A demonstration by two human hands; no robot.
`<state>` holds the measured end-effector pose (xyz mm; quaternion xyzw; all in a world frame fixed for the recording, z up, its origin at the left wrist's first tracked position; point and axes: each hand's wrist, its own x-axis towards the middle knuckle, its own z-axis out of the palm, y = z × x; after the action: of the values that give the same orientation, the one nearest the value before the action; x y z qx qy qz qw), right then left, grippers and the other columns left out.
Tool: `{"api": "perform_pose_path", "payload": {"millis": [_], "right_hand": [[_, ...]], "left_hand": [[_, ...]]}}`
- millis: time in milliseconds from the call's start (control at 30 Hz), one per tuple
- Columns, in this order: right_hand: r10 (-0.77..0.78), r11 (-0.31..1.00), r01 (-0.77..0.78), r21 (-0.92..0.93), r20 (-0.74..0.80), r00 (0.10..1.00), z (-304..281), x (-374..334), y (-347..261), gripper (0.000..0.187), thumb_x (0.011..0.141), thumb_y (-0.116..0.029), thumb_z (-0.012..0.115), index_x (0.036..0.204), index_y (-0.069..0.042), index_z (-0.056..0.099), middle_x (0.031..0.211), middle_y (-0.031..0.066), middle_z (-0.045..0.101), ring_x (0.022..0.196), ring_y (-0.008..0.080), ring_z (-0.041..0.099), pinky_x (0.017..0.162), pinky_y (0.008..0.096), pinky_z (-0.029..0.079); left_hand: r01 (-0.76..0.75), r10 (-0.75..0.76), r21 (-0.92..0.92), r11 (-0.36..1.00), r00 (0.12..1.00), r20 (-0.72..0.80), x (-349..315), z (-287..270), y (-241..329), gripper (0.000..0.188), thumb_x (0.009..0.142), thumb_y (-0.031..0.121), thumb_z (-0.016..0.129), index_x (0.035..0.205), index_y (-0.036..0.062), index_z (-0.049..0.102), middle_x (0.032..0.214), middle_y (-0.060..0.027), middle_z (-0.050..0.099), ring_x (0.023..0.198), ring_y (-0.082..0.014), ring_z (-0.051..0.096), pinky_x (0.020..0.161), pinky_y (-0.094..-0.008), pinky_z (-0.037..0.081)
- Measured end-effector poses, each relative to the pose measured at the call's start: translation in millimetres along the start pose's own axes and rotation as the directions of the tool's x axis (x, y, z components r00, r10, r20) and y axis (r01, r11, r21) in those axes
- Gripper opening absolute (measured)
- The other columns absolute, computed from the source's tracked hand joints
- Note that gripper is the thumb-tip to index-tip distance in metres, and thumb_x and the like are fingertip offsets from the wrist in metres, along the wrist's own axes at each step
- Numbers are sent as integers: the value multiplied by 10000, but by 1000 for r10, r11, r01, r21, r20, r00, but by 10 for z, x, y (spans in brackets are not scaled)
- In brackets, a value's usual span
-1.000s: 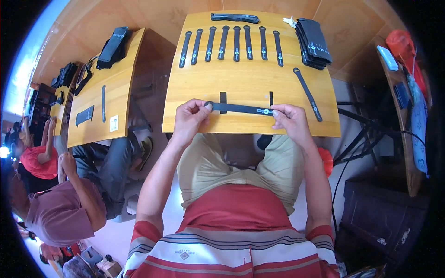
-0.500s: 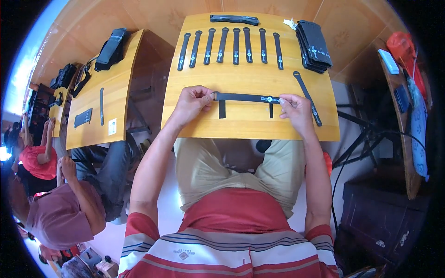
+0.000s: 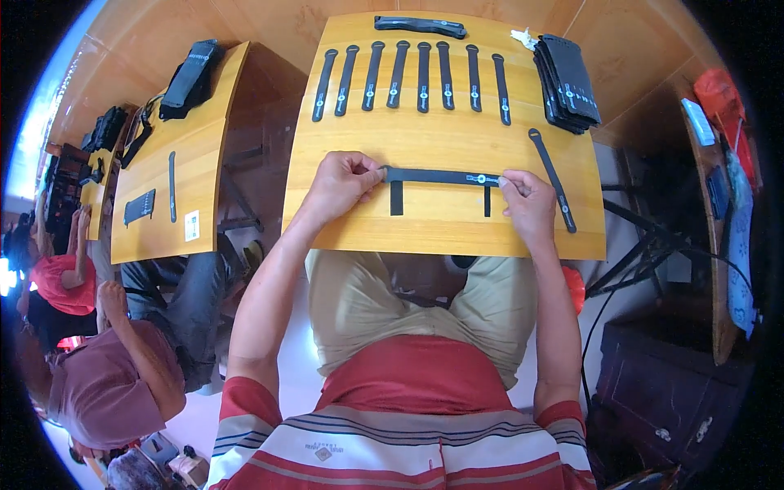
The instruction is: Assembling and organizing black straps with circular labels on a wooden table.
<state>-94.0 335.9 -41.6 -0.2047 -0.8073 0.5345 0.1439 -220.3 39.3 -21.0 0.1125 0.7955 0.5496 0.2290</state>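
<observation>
A long black strap (image 3: pixel 437 176) lies stretched sideways on the wooden table (image 3: pixel 441 229), with two short tabs hanging toward me. My left hand (image 3: pixel 343 181) pinches its left end and my right hand (image 3: pixel 527 198) pinches its right end, near a small round metal stud. Beyond it, several matching black straps (image 3: pixel 408 75) lie in a row side by side. One more strap (image 3: pixel 552 178) lies slanted just right of my right hand.
A stack of black pieces (image 3: pixel 567 82) sits at the table's far right corner, and a long black bar (image 3: pixel 420 26) at the far edge. A second table (image 3: pixel 163 171) on the left holds black items. Other people (image 3: pixel 98 384) sit lower left.
Both hands have slid the strap away from me, from near the table's front edge toward its middle, keeping it stretched between them.
</observation>
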Motion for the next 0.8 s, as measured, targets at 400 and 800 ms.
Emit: {"api": "perform_pose_path", "payload": {"millis": [400,800], "right_hand": [[-40,997,31,-72,-118,992,67,33,149,177,895,-89,723,1034,19,739,734,62,683,622,98,596,586,280,491],[-141,978,120,-170,-115,983,52,16,107,147,898,-62,701,1015,22,732,869,118,722,681,149,635,637,293,506]], "left_hand": [[-22,29,136,990,999,-44,29,22,-22,170,891,131,764,860,-34,738,658,-38,661,580,-79,570,552,-273,471],[-23,27,91,996,999,-40,64,27,-65,155,856,117,784,872,-33,751,679,-48,681,607,-81,572,568,-276,480]]}}
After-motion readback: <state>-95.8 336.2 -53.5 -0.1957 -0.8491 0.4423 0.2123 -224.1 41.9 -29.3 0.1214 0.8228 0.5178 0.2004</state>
